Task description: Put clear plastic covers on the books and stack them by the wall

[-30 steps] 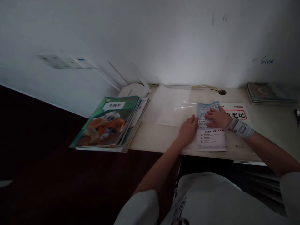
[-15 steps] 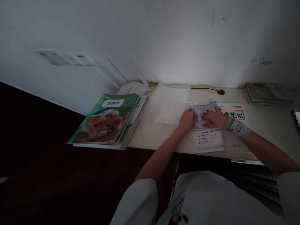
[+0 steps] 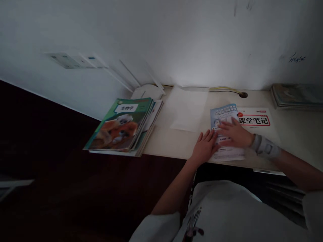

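A blue-and-white printed leaflet (image 3: 223, 111) lies along the left side of a white workbook (image 3: 254, 135) with a red-framed title. Fingers stretched, my left hand (image 3: 205, 148) rests at the leaflet's lower left edge, close to the front of the table. Over the leaflet's middle is my right hand (image 3: 236, 133), its fingers spread and slightly blurred, with a grey band on the wrist. Neither hand grips anything. Both hands cover part of the leaflet's print.
A stack of textbooks (image 3: 114, 129) with a green top cover stands left on the table (image 3: 164, 144), overhanging its front edge. Behind it is a white router (image 3: 147, 90) with antennas. A white sheet (image 3: 187, 109) lies mid-table; more books (image 3: 297, 95) sit far right near a cable hole (image 3: 243, 95).
My left hand has slid down the leaflet's left edge toward me. My right hand has moved slightly down over it, and the leaflet's blue upper part shows more. The view has shifted slightly.
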`<move>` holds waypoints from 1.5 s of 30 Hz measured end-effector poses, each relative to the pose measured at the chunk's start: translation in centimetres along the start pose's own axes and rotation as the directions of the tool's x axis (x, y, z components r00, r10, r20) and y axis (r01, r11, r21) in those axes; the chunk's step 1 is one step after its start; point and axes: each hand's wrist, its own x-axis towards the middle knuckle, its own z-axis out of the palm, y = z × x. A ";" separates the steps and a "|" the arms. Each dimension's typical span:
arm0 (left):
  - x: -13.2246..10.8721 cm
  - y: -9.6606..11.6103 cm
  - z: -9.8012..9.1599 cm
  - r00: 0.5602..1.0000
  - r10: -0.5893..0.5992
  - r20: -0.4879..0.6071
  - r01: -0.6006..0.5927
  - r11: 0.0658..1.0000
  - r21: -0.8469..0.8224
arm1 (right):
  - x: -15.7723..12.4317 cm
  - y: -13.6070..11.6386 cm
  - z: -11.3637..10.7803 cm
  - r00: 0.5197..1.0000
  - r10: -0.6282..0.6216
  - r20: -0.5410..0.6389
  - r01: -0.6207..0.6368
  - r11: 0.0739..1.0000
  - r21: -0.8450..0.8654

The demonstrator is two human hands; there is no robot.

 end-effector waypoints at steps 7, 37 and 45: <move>0.4 -0.3 -0.2 1.000 0.009 -0.024 -0.011 0.998 -0.061 | -4.5 -3.5 0.7 0.975 -0.206 0.084 0.213 0.974 -0.075; -1.1 -1.0 -0.9 0.991 -0.098 -0.096 0.047 0.900 -0.434 | -3.4 -4.8 2.5 0.984 -0.176 -0.002 0.175 0.979 -0.105; -1.1 -1.0 -0.6 0.992 -0.074 -0.102 0.030 0.925 -0.379 | -3.0 -5.9 3.0 0.991 -0.130 -0.035 0.122 0.977 -0.176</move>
